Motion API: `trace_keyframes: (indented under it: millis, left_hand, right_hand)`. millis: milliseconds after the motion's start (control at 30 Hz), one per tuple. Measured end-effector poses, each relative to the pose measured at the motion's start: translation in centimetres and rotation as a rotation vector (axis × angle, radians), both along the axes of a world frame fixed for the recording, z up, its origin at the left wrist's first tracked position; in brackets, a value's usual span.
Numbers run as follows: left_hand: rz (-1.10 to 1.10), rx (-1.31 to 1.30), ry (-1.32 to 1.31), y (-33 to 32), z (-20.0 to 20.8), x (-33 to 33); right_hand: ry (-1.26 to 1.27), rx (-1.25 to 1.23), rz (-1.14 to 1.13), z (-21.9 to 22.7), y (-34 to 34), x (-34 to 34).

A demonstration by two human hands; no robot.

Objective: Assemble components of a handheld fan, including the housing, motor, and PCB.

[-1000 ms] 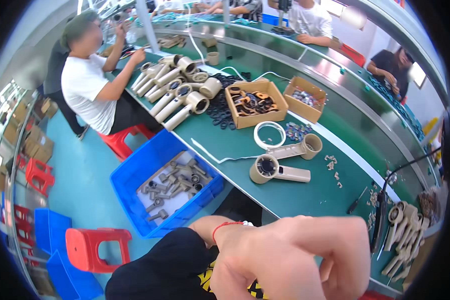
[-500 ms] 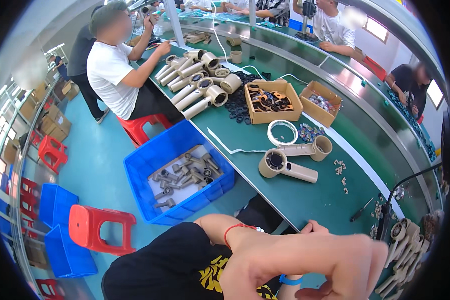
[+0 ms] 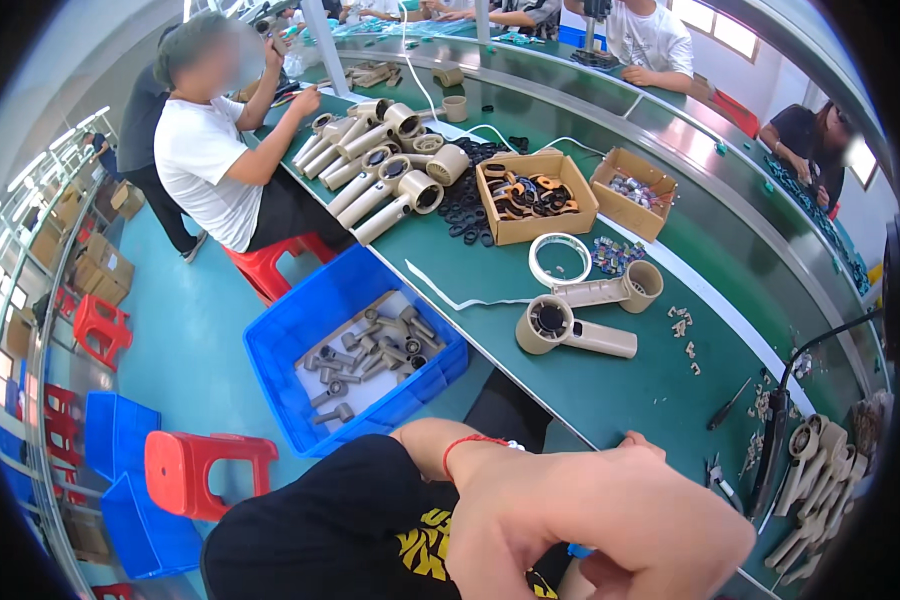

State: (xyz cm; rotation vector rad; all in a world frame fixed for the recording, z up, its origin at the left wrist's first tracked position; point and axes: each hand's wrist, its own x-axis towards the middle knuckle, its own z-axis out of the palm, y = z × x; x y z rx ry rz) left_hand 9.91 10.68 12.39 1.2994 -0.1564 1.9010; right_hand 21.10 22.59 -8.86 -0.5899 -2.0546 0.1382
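Note:
My left hand (image 3: 610,510), with a red string bracelet at its wrist, fills the lower middle, close to the camera. Its fingers are curled down; whatever they may hold is hidden. Behind it lies most of my right hand (image 3: 642,443), with only some fingers showing by the table edge. A bit of blue wristband (image 3: 578,551) peeks out below. On the green table (image 3: 530,385) ahead lie a tan plastic housing (image 3: 602,340) with a round head and handle, and a second tan housing (image 3: 644,284) behind it. Pliers (image 3: 720,480) and a screwdriver (image 3: 730,405) lie to the right.
A blue bin (image 3: 280,380) of grey-tan parts stands left. Tan housings are piled at the far left (image 3: 370,185) and right (image 3: 815,480). Cardboard boxes of parts (image 3: 540,230) and a tape roll (image 3: 545,262) sit mid-table. A red stool (image 3: 205,450) and co-worker (image 3: 200,160) are left.
My left hand has turned and drawn slightly left and down, its fingers curling further inward. The pliers have come into sight beside it. The whole view has shifted a little.

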Motion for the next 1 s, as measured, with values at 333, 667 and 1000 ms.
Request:
trace_keyframes:
  millis: [333, 667, 1000]
  left_hand:
    - [1.135, 0.137, 0.117, -1.9, 1.6, -1.9]
    - [1.619, 0.24, 0.179, -2.3, 0.2, -6.3]
    - [1.022, 0.157, 0.286, -1.6, -1.3, -8.4]
  right_hand:
    - [-0.029, 0.051, -0.07, -0.3, -0.1, -0.1]
    - [-0.021, 0.101, -0.161, -0.9, -0.1, -0.6]
    - [-0.094, 0.058, -0.15, -1.2, -0.2, 0.9]
